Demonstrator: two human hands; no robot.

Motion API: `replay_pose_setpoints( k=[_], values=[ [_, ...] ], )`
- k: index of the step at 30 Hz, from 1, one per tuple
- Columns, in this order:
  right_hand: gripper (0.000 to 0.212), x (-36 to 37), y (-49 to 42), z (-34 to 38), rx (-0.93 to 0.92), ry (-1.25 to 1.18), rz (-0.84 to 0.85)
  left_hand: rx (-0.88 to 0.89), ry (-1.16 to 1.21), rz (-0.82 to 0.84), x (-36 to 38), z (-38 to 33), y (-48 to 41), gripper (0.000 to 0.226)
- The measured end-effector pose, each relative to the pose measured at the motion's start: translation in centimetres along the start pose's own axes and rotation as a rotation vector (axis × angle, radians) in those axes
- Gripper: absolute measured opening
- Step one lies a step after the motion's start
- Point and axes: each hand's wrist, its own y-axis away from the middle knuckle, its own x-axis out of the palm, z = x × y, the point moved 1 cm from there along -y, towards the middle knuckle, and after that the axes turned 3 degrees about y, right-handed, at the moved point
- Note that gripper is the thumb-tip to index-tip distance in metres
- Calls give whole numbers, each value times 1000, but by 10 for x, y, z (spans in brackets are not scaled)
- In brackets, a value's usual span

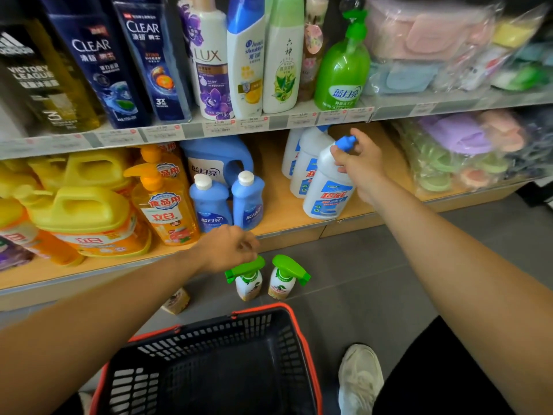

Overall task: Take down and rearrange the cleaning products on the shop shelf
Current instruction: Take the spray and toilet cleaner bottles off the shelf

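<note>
A grey floor is running beneath the wooden lower shelf, and a red-rimmed basket is sitting by my feet. My right hand is gripping the white bottle by its neck, just under the blue cap, fingers curled tight round it. The bottle is tilting at the shelf's front edge, beside two more of its kind. To take it down well, I judge I should be bringing it out level and slowly (a neck hold lets a full body swing), clear of its neighbours. My left hand is hanging over the trigger head of a green spray bottle standing on the floor next to a second spray bottle. Its fingers are loosely curled, and I cannot tell whether they are holding the trigger.
</note>
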Motion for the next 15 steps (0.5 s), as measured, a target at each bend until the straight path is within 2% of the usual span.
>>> replay_pose_setpoints(
  k=[2, 4, 7, 9, 13, 15],
  values=[
    [31, -2, -1, 2, -36, 35, -27, 24, 202, -95, -7, -13, -1, 18],
    [15, -3, 3, 1, -78, 74, -20, 26, 396, -171, -15, -25, 1, 15],
    [13, 1, 19, 4, -127, 126, 11, 17, 649, -239, -25, -39, 6, 14],
    [14, 3, 33, 11, -179, 153, 44, 0, 761, -276, -29, -47, 11, 21],
    [20, 5, 65, 44, -296, 78, 145, -11, 734, -330, -35, -58, 21, 58],
    [17, 9, 83, 64, -340, -19, 212, 15, 719, -312, -39, -64, 29, 71]
  ],
)
